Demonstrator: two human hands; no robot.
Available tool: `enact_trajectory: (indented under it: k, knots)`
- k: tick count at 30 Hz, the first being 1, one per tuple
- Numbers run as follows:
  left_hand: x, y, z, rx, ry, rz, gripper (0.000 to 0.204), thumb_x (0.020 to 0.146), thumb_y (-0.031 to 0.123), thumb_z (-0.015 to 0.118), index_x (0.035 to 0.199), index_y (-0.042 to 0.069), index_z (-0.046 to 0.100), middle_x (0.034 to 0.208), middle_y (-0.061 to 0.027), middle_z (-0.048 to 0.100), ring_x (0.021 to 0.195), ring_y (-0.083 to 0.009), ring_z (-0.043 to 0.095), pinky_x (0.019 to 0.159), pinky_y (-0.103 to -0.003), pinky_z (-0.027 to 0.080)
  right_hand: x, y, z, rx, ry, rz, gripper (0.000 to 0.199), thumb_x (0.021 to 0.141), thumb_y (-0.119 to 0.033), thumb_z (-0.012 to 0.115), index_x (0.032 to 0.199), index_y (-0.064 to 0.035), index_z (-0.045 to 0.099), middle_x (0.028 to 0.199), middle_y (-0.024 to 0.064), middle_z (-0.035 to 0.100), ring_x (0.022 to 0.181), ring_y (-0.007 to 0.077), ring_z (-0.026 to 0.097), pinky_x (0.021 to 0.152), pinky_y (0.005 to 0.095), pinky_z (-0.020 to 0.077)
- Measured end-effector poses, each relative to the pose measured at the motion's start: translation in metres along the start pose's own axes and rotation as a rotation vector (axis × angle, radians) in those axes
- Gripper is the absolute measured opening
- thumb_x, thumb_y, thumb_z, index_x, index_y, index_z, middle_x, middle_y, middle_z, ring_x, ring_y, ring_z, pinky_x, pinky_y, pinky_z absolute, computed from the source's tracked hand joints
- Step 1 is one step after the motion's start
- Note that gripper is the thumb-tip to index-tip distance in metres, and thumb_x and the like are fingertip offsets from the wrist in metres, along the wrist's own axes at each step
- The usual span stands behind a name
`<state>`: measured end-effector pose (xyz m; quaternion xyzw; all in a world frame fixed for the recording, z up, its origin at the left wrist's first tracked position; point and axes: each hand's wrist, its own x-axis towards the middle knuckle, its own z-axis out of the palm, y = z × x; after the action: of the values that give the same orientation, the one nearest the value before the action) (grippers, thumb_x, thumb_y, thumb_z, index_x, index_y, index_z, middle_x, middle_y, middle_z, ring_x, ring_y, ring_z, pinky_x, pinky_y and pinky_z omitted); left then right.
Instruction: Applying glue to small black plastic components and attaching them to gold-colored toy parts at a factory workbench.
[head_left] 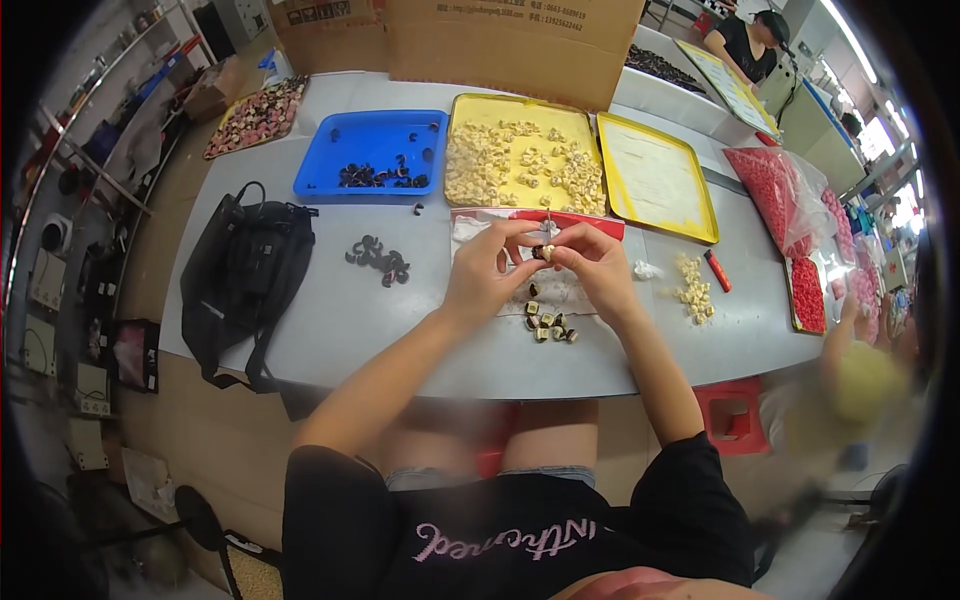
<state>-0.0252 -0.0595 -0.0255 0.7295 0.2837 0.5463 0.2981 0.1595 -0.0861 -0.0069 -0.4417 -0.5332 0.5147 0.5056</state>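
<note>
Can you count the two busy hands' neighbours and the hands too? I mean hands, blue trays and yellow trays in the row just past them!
Hands: 2, left hand and right hand, fingers around a small piece
Blue tray: 1
Yellow trays: 2, middle tray and right tray
Total: 5

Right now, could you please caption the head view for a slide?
Two hands pinch a small piece near a yellow tray.

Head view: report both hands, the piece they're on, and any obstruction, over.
Left hand and right hand pinching small piece. Small piece black and cream, partly covered. Loose pieces nearer the body; nothing visibly blocking.
</note>
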Motion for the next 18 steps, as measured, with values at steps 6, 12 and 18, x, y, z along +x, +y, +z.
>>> enact_trajectory:
  k: [6,12,18]
  knots:
    - [-0.0025,0.0016,0.003,0.009,0.013,0.047,0.042,0.073,0.008,0.077,0.111,0.008,0.058,0.093,-0.0022,0.07,0.067,-0.011,0.058,0.056,-0.023,0.045,-0.0013,0.0012,-0.0005,0.03,-0.018,0.02,0.017,0.083,-0.015,0.071,0.092,-0.0026,0.065,0.089,0.0039,0.066,0.084,0.0107,0.06,0.078,0.0263,0.0475]
    - [-0.0031,0.0025,0.0049,-0.002,0.023,0.042,0.042,0.073,0.007,0.077,0.111,0.008,0.058,0.094,-0.0025,0.07,0.066,-0.0111,0.058,0.056,-0.023,0.045,-0.0017,0.0045,-0.0006,0.077,-0.019,0.002,0.017,0.084,-0.015,0.071,0.092,-0.0023,0.064,0.089,0.004,0.066,0.084,0.0108,0.06,0.079,0.0264,0.0471]
    - [-0.0015,0.004,0.0059,0.0,0.039,0.049,0.043,0.073,0.009,0.078,0.111,0.008,0.058,0.094,-0.0028,0.07,0.066,-0.0108,0.058,0.055,-0.023,0.045,-0.0017,0.0022,0.0003,0.072,-0.026,-0.001,0.013,0.088,-0.011,0.066,0.095,-0.0017,0.06,0.09,0.0033,0.063,0.083,0.0103,0.058,0.078,0.0249,0.0465]
